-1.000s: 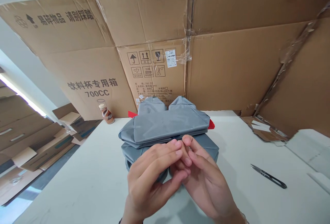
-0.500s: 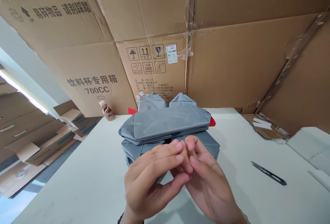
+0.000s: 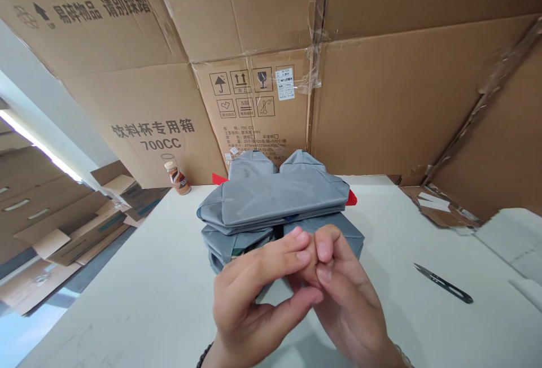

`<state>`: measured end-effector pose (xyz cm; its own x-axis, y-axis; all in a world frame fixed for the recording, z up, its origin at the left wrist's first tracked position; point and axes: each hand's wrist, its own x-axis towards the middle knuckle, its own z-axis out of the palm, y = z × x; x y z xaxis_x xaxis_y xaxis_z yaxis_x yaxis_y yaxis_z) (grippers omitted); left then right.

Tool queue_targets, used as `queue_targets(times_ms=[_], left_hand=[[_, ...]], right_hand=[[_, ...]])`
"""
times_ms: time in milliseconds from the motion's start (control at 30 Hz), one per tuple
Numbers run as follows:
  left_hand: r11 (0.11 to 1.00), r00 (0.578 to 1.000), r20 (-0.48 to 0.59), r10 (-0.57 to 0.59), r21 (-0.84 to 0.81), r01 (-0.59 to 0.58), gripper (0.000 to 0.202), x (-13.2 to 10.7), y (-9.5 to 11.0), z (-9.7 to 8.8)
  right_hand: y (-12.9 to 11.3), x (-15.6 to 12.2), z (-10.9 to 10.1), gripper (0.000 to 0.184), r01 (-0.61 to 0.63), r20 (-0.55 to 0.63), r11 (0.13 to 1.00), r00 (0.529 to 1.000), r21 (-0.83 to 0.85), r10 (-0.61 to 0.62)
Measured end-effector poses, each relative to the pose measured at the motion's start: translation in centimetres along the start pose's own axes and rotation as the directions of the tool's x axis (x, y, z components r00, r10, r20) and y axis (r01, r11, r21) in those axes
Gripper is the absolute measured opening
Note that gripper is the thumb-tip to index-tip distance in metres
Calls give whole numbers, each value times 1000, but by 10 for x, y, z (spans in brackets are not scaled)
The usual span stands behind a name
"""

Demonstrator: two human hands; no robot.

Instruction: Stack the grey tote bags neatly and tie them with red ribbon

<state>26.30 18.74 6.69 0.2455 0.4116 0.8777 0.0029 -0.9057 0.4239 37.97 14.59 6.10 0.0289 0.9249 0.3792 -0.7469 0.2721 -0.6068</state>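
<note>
A stack of folded grey garments lies on the white table, with a red piece showing underneath at both sides. My left hand and my right hand meet just in front of the stack. Their fingertips press together in a pinch. What they hold between them, if anything, is too small to make out. The near edge of the lower garment is partly hidden behind my fingers.
A tall wall of flattened cardboard boxes stands along the table's far edge. A small bottle stands at the back left. Black thread snips lie at the right. Cardboard scraps sit at the back right, and flattened cartons lie on the floor at left.
My hands stay in front of the stack; the fingers have drawn tighter together, with the right fingertips curled in against the left. The view has shifted slightly.
</note>
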Motion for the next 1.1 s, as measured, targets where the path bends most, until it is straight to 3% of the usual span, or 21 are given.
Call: queue_targets(times_ms=[267, 600, 800, 1100], left_hand=[[998, 998, -25, -60, -13, 60, 38, 0, 7, 2], [999, 999, 11, -35, -31, 35, 33, -1, 4, -1], [999, 999, 20, -47, 11, 47, 31, 0, 2, -1], [1000, 1000, 8, -19, 12, 19, 34, 1, 0, 0]], right_hand=[[0, -4, 8, 21, -12, -127, 1000, 992, -16, 10], [5, -5, 9, 16, 69, -115, 997, 991, -30, -72], [4, -3, 5, 10, 53, -121, 999, 991, 5, -52], [10, 1, 1, 6, 106, -37, 994, 994, 5, -106]])
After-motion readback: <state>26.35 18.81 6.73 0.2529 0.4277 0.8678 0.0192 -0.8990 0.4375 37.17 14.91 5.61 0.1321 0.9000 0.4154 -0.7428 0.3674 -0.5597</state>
